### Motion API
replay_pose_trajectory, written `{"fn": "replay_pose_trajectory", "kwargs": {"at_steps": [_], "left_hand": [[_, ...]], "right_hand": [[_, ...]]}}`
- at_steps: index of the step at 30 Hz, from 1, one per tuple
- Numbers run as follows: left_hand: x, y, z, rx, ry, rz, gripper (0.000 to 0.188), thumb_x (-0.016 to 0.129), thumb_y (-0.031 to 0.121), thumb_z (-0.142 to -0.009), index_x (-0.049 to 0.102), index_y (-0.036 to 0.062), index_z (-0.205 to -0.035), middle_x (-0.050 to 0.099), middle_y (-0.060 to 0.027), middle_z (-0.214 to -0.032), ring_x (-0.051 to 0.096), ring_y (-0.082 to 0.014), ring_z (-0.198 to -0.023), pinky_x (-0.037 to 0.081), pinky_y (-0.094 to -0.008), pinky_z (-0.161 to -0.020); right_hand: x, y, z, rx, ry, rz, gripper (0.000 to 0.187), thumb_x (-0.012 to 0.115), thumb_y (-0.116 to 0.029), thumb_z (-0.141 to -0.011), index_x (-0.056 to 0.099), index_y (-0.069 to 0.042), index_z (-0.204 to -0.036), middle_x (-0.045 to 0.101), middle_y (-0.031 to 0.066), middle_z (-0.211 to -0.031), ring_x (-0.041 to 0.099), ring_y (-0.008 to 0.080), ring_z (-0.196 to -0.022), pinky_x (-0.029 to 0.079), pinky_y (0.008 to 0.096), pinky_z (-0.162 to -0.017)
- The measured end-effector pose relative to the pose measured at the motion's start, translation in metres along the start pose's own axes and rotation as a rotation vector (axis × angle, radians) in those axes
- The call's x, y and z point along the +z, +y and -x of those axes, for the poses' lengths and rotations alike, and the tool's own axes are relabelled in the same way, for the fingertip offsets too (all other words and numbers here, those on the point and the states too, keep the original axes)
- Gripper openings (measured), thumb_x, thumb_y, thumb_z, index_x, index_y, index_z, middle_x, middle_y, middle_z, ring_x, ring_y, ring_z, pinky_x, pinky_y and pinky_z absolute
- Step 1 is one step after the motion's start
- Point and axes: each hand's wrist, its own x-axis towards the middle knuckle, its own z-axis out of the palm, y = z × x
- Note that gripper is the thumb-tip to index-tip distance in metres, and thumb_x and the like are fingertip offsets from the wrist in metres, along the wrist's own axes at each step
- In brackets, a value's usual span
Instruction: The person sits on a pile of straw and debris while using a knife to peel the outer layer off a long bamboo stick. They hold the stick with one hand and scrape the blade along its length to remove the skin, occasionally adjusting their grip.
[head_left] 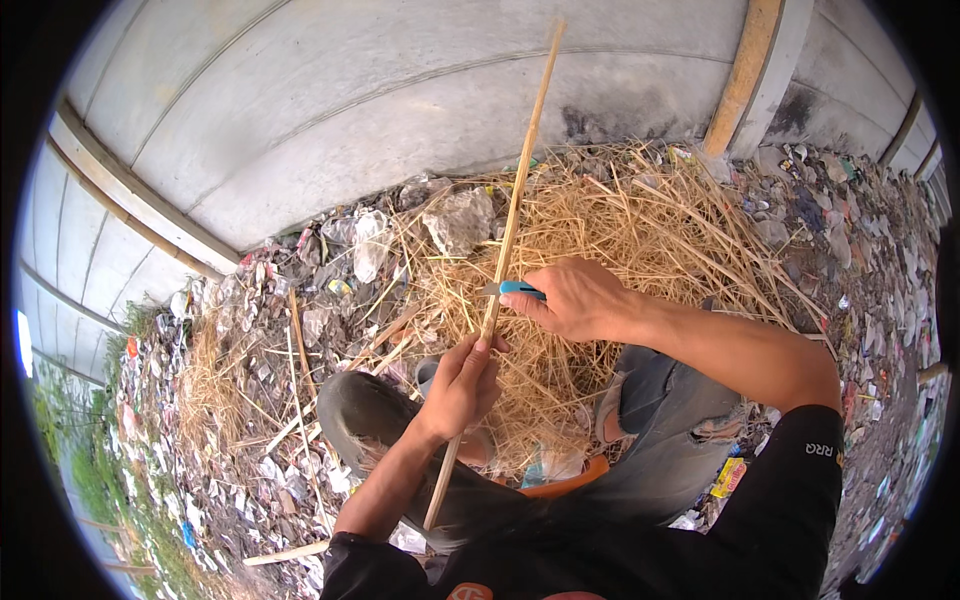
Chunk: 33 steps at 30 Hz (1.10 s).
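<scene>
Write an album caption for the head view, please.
Left hand grips a long stick; right hand holds a blue knife to it, above straw.

So the long strip (514,205) is bare wood or bamboo, can't tell which, kinda matt and fibrous. Knife handle (527,289) looks like smooth plastic, blade (491,290) metal. Far-side shavings (590,215) are dry, rough, stringy. Far wall (400,115) looks like matt concrete, trousers (358,408) are worn, frayed cloth.

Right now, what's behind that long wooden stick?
Behind the long stick, the grey wall shows at its top, yellowish straw at its middle, dark trousers at its lower end. The narrow strip directly behind it is covered, and the left hand hides more.
</scene>
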Motion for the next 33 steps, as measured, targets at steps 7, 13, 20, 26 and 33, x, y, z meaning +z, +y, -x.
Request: {"fn": "replay_pose_trajectory", "kwargs": {"at_steps": [7, 13, 20, 26, 33], "left_hand": [[-0.006, -0.003, 0.004, 0.002, -0.018, -0.086, 0.031, 0.038, 0.029, -0.112, 0.053, 0.0027, -0.118, 0.033, 0.0077, -0.061, 0.031, -0.0038, -0.046, 0.026, -0.0233, -0.042], [-0.035, -0.04, 0.057, 0.04, -0.273, -0.471, 0.034, 0.037, 0.031, -0.112, 0.055, 0.0031, -0.119, 0.035, 0.0084, -0.059, 0.033, -0.004, -0.047, 0.027, -0.0223, -0.046], [-0.032, -0.015, 0.036, -0.044, -0.241, 0.11, 0.039, 0.034, 0.041, -0.111, 0.052, 0.0072, -0.111, 0.028, 0.006, -0.059, 0.023, -0.0042, -0.044, 0.017, -0.0226, -0.037], [-0.035, -0.002, 0.025, -0.054, -0.271, 0.31, 0.037, 0.036, 0.045, -0.11, 0.049, 0.0108, -0.104, 0.032, 0.0026, -0.061, 0.023, -0.0044, -0.043, 0.014, -0.0208, -0.032], [-0.024, -0.004, 0.018, 0.027, -0.1, 0.218, 0.034, 0.036, 0.043, -0.11, 0.048, 0.0128, -0.1, 0.031, 0.0025, -0.061, 0.023, -0.0057, -0.043, 0.015, -0.0223, -0.034]], "right_hand": [[0.014, 0.045, -0.022, -0.018, 0.195, 0.07, 0.066, 0.042, -0.063, -0.102, 0.06, -0.008, -0.071, 0.044, 0.0026, -0.046, 0.047, 0.021, -0.04, 0.039, 0.0398, -0.04], [-0.088, 0.226, 0.027, 0.759, 0.705, -0.009, 0.069, 0.04, -0.054, -0.106, 0.065, 0.002, -0.073, 0.056, 0.0133, -0.057, 0.05, 0.0276, -0.048, 0.042, 0.0452, -0.053], [-0.077, 0.175, 0.028, 0.495, 0.688, -0.179, 0.061, 0.049, -0.051, -0.103, 0.061, 0.004, -0.079, 0.055, 0.0145, -0.062, 0.052, 0.0262, -0.059, 0.039, 0.041, -0.061], [-0.07, 0.031, 0.01, 0.053, 0.388, -0.062, 0.059, 0.053, -0.054, -0.102, 0.059, -0.002, -0.075, 0.048, 0.0071, -0.053, 0.045, 0.0211, -0.047, 0.035, 0.0364, -0.049], [-0.007, -0.04, 0.016, -0.005, -0.065, -0.15, 0.054, 0.051, -0.049, -0.103, 0.062, 0.001, -0.085, 0.061, 0.0212, -0.06, 0.065, 0.0402, -0.058, 0.049, 0.05, -0.055]]}}
